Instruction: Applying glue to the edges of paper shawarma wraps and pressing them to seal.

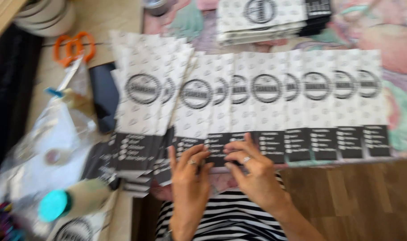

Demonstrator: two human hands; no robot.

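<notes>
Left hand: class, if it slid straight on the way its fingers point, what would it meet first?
The left hand points up-frame, fingertips already on the dark lower band of the overlapped white paper bags; it would probably just slide on up those bags.

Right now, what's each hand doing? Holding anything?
Left hand: open, fingers spread, fingertips resting on the paper bags, gripping nothing.
Right hand: open, fingers lying flat on the bags' dark lower edge, holding nothing.

White paper bags (pixel 257 102) with round black emblems and black bottom bands lie flat in an overlapping row.
</notes>
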